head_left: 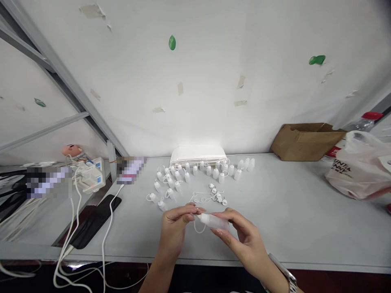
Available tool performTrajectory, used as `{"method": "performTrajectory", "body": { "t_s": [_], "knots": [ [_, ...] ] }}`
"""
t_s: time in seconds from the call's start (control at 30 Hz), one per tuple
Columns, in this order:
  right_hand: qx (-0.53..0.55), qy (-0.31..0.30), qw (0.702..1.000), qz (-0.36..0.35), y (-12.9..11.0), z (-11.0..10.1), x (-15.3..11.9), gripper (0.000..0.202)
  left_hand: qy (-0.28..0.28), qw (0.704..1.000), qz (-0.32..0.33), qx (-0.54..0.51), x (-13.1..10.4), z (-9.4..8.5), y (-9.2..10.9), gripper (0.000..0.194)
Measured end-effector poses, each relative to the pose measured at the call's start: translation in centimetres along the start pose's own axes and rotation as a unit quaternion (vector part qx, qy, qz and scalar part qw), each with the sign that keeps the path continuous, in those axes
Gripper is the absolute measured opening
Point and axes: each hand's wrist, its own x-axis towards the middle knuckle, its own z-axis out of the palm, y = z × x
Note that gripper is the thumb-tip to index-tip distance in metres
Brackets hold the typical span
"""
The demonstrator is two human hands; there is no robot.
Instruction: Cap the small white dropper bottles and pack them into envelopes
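Near the table's front edge, my right hand [241, 234] holds a small translucent bottle [215, 221] by its body, lying sideways with its nozzle end to the left. My left hand [180, 221] pinches at the nozzle tip, where a thin white loop strap [200, 232] hangs below; the cap end is hidden by the fingers. Just beyond my hands lies a small pile of loose white caps with straps [218, 197]. Several similar bottles [187, 177] stand upright in a wide group behind and to the left.
A stack of white trays [198, 154] rests against the wall. At the right are a brown cardboard box [301, 142] and a plastic bag [357, 167]. On the left lie a black phone [97, 221], white cables [106, 228] and another lit phone [131, 170].
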Motion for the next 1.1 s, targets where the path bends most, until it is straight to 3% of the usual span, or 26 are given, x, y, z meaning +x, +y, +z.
{"method": "performTrajectory", "body": {
  "t_s": [0.27, 0.4, 0.67, 0.83, 1.1],
  "knots": [
    [-0.023, 0.000, 1.000, 0.002, -0.2, 0.1, 0.2, 0.014, 0.004, 0.999, 0.002, 0.033, 0.1, 0.0, 0.5, 0.007],
    [-0.075, -0.016, 0.997, -0.025, -0.4, -0.5, 0.4, 0.014, -0.034, 0.993, 0.040, 0.109, 0.2, -0.4, 1.3, 0.006],
    [-0.202, -0.088, 0.968, -0.119, -0.7, -1.8, 1.3, 0.020, -0.127, 0.925, 0.184, 0.308, 0.9, -2.1, 1.8, 0.016],
    [-0.216, -0.097, 0.961, -0.140, -0.7, -1.8, 1.6, 0.018, -0.148, 0.917, 0.217, 0.301, 0.8, -2.0, 1.6, 0.017],
    [-0.196, -0.084, 0.971, -0.113, -0.1, -1.6, 1.6, 0.017, -0.134, 0.920, 0.240, 0.281, 0.8, -1.5, 0.4, 0.018]
  ]
}}
